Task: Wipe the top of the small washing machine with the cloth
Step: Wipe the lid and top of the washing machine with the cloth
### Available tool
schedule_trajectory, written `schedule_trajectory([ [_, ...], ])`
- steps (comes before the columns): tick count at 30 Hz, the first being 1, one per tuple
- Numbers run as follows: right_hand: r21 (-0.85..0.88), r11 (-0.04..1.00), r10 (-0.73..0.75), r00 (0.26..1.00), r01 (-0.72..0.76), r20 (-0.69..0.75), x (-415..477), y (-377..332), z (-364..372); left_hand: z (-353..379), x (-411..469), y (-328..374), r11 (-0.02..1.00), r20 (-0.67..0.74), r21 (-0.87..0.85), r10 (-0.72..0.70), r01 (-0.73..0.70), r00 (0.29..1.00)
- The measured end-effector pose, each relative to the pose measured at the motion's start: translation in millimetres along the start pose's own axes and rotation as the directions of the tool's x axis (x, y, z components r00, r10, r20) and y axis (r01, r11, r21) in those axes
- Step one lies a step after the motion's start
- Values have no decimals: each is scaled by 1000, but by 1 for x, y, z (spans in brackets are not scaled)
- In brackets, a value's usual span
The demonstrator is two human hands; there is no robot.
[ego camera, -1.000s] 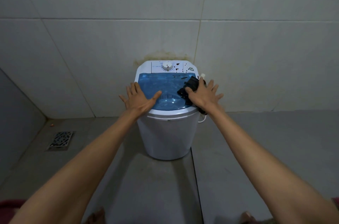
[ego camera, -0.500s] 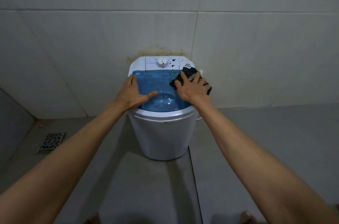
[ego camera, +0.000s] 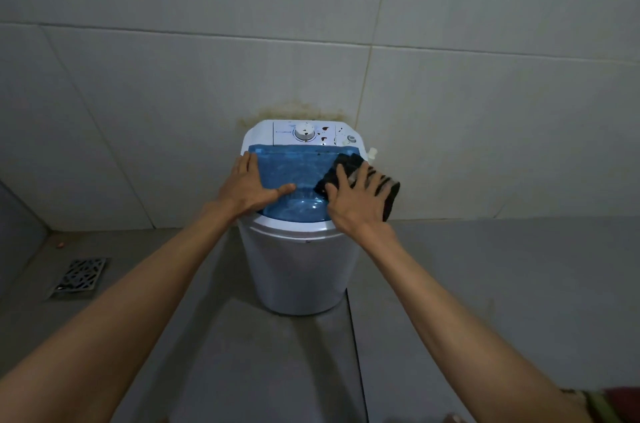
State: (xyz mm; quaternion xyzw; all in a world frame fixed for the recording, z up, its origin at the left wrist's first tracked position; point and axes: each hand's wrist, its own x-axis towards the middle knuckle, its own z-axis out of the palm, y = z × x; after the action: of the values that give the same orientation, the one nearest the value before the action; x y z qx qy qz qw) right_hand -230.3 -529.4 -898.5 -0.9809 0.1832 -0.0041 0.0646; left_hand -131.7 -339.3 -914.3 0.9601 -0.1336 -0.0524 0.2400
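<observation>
1. Our left hand point(ego camera: 250, 187) lies flat, palm down, fingers together pointing to 12 o'clock, thumb out toward 3 o'clock.
2. Our right hand point(ego camera: 360, 201) presses flat, fingers spread toward 1 o'clock.
3. Both our forearms are bare and stretched forward.

We see the washing machine point(ego camera: 299, 270) on the floor point(ego camera: 485, 284) against the wall point(ego camera: 207, 76); the drain point(ego camera: 79, 278) lies at its nine o'clock.
</observation>
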Motion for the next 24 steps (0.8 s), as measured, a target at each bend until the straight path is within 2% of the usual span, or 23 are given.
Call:
schedule_trajectory([
  [4, -53, 961, -272, 962, 273, 26, 19, 0, -9, -1, 0, 5, 1000, 3, -1, 6, -6, 1000],
  [7, -9, 932, -361, 930, 363, 70, 44, -8, -15, -2, 0, 4, 1000, 13, -20, -3, 3, 1000],
  [9, 26, 956, -293, 955, 292, 55, 61, -13, -16, -2, 0, 3, 999, 19, -47, -25, 26, 1000],
  [11, 45, 991, -129, 990, 127, 63, 76, -16, -17, -3, 1, 1, 997, 16, -63, -34, 35, 999],
  [13, 55, 998, 27, 995, -33, 99, 82, -17, -18, -3, 1, 0, 996, 8, -80, -24, 25, 1000],
  [15, 92, 988, 114, 989, -123, 98, 78, -13, -18, -2, -2, 2, 997, 9, -80, -6, 6, 1000],
  [20, 123, 973, 205, 976, -196, -69, 30, 0, -8, 0, -5, 5, 1000, 10, -20, -7, 7, 1000],
  [24, 115, 967, 238, 967, -228, -89, -9, 4, 1, 0, -6, 7, 1000, 15, -14, -10, 10, 1000],
])
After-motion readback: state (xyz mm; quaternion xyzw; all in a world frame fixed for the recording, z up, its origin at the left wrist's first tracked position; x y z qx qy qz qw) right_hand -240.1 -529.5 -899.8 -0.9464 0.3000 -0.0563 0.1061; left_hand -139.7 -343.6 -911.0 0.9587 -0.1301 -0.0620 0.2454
